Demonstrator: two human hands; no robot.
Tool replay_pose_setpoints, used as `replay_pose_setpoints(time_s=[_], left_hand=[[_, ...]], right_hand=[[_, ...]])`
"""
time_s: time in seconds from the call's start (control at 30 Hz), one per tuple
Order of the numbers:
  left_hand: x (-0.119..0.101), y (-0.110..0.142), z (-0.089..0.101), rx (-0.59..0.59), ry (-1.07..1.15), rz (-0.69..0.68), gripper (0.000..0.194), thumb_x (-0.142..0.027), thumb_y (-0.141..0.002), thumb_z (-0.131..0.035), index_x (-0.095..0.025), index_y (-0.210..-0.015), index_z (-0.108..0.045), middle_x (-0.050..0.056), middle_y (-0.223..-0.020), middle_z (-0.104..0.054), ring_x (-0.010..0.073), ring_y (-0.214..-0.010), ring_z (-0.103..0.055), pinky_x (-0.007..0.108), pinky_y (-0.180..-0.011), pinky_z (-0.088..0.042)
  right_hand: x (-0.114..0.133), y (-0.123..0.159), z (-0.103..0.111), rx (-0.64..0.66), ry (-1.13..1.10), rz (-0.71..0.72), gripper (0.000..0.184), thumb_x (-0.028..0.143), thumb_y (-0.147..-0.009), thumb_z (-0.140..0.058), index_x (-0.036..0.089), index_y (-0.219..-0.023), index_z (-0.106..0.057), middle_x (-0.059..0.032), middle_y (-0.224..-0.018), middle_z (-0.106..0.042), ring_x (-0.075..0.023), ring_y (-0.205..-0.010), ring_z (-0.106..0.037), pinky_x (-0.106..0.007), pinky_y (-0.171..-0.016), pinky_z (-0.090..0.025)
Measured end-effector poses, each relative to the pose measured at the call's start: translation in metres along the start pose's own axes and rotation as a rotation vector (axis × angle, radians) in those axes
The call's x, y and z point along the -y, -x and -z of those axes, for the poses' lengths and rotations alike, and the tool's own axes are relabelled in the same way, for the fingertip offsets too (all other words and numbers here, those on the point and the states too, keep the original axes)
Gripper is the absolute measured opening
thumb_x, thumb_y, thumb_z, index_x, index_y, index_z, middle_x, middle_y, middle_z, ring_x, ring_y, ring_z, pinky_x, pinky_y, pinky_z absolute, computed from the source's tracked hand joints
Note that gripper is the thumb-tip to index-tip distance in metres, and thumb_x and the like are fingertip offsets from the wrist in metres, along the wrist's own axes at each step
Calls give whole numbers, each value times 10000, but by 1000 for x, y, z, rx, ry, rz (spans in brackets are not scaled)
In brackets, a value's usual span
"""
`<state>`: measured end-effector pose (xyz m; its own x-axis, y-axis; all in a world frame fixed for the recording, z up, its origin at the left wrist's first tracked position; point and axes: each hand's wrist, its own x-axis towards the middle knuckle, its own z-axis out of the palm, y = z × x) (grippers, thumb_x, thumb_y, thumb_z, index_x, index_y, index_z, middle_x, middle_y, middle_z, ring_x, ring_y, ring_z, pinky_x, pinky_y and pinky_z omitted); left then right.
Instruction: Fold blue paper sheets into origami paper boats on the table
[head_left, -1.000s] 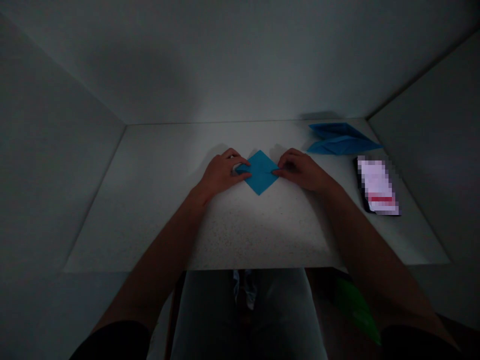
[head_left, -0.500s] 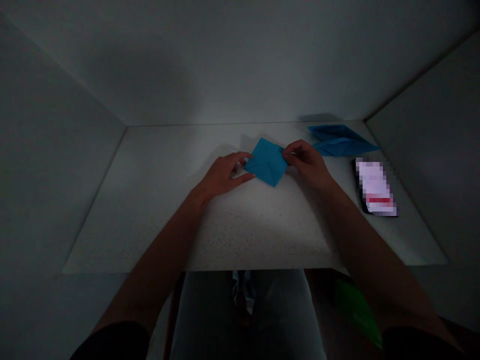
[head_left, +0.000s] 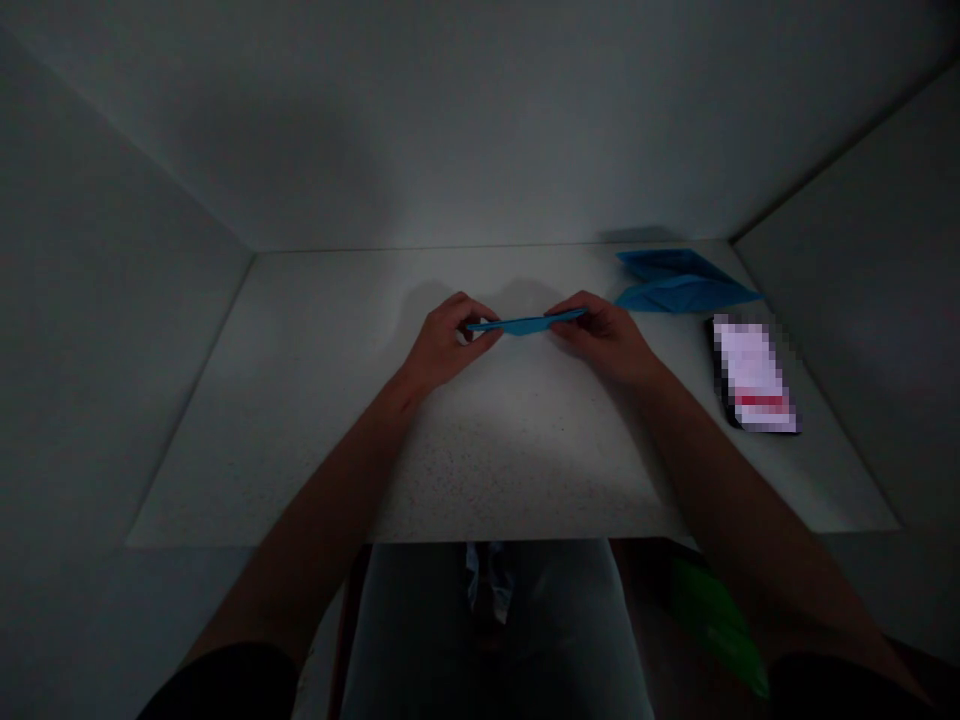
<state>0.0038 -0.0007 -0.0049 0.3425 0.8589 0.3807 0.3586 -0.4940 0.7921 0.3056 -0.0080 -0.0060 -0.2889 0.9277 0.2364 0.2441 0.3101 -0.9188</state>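
A blue folded paper [head_left: 525,325] is held between both hands over the middle of the table, turned nearly edge-on so that it looks like a thin strip. My left hand [head_left: 450,338] pinches its left end between thumb and fingers. At the other end, the thumb and fingers of my right hand [head_left: 600,335] close on the paper, and a pointed tip shows past them. Most of the paper's broad face cannot be seen from this angle.
Beyond my right hand, a larger blue folded paper piece [head_left: 682,285] lies near the back wall. A phone [head_left: 754,375] with a lit, blurred screen rests at the right of the white table [head_left: 480,470]. Walls enclose the back and sides. Something green [head_left: 716,620] sits below the table at right.
The blue paper went from lying face-up as a diamond, through a turn with my right hand, to being tilted nearly edge-on. My left hand has closed on its end again.
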Motion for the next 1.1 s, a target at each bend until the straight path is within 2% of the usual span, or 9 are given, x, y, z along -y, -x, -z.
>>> replay_pose_setpoints(time_s=[0.1, 0.2, 0.3, 0.4, 0.5, 0.57, 0.73, 0.83, 1.1], left_hand=[[-1, 2, -2, 92, 16, -57, 310, -504, -928, -880, -230, -1027, -774, 35, -962, -700, 150, -811, -645, 272, -732, -559], [-6, 6, -5, 280, 100, -40, 563, -613, -798, -988, -232, -1141, -756, 32, -996, -735, 153, -806, -657, 281, -728, -555], [-12, 9, -10, 369, 181, 5, 625, -597, -829, -973, -232, -1250, -691, 43, -1023, -782, 161, -825, -691, 302, -777, -581], [-13, 9, -15, 341, 258, 39, 563, -558, -932, -878, -236, -1308, -608, 45, -1021, -799, 164, -824, -722, 300, -761, -588], [-12, 9, -17, 309, 257, 72, 611, -555, -933, -879, -233, -1341, -557, 31, -984, -797, 149, -759, -707, 278, -697, -564], [-11, 9, -18, 281, 224, 84, 644, -562, -928, -888, -231, -1359, -540, 31, -982, -796, 139, -732, -691, 269, -671, -552], [-11, 9, -18, 252, 168, 51, 676, -589, -930, -881, -243, -1403, -543, 35, -1013, -788, 134, -724, -686, 258, -655, -553], [-10, 9, -17, 238, 146, 43, 663, -596, -947, -861, -238, -1420, -566, 23, -995, -771, 125, -708, -673, 251, -643, -544], [-6, 7, -16, 235, 83, 4, 676, -538, -936, -875, -262, -1491, -605, 20, -1052, -763, 120, -728, -661, 243, -654, -554]], right_hand=[[3, -1, -4, -33, -48, 26, 390, 624, -958, -879, 273, -1077, -758, -18, -958, -698, -150, -748, -619, -304, -674, -546], [5, -1, -11, 0, -138, -6, 394, 596, -995, -853, 262, -1152, -715, -9, -926, -702, -148, -749, -649, -308, -722, -588], [6, 1, -19, 26, -178, -1, 471, 595, -998, -852, 279, -1304, -684, -45, -1130, -738, -163, -857, -702, -312, -763, -625], [8, 4, -25, 97, -152, 25, 589, 596, -971, -886, 308, -1427, -652, -65, -1273, -721, -177, -947, -713, -310, -792, -643], [8, 6, -28, 170, -108, 30, 682, 599, -913, -944, 309, -1458, -654, -80, -1326, -698, -195, -988, -709, -314, -779, -652], [7, 7, -28, 182, -68, 42, 673, 605, -908, -948, 309, -1446, -676, -96, -1366, -674, -225, -1066, -705, -323, -782, -659], [6, 9, -30, 144, 9, 81, 662, 629, -919, -929, 332, -1458, -687, -116, -1426, -623, -300, -1265, -644, -364, -826, -687], [5, 9, -35, 108, 27, 83, 682, 616, -908, -943, 338, -1468, -670, -114, -1428, -613, -304, -1263, -635, -374, -829, -689], [3, 9, -36, 47, 107, 108, 557, 476, -964, -841, 317, -1465, -657, -115, -1389, -600, -299, -1229, -633, -321, -713, -636]])
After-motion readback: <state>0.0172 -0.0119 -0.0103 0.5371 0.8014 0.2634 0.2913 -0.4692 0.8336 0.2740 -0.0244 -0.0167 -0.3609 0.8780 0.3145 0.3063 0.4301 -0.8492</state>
